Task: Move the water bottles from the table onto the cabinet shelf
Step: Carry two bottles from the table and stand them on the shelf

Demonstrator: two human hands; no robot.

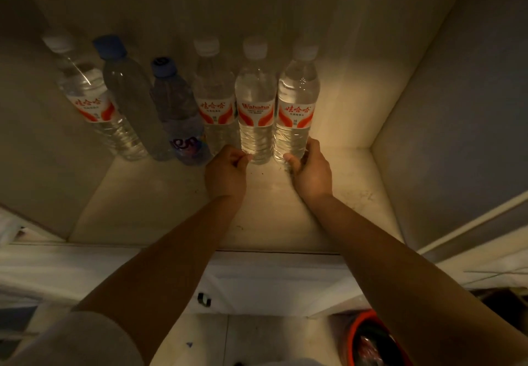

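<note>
The water bottles [183,103], six of them, are standing in a row at the back of the cabinet shelf [337,194], and we are setting down the last pair at about one o'clock from the shelf's middle. Our right hand [310,170] is wrapping its grip round the base of the rightmost bottle [297,108], while our left hand [227,170] is curling its fingers, thumb touching the foot of its neighbour [255,108], though we cannot tell whether it is grasping. Next, we judge, we are needing to release both and draw back toward six o'clock without toppling anything.

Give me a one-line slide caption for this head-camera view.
Both hands set white-capped water bottles into the cabinet shelf row.
</note>
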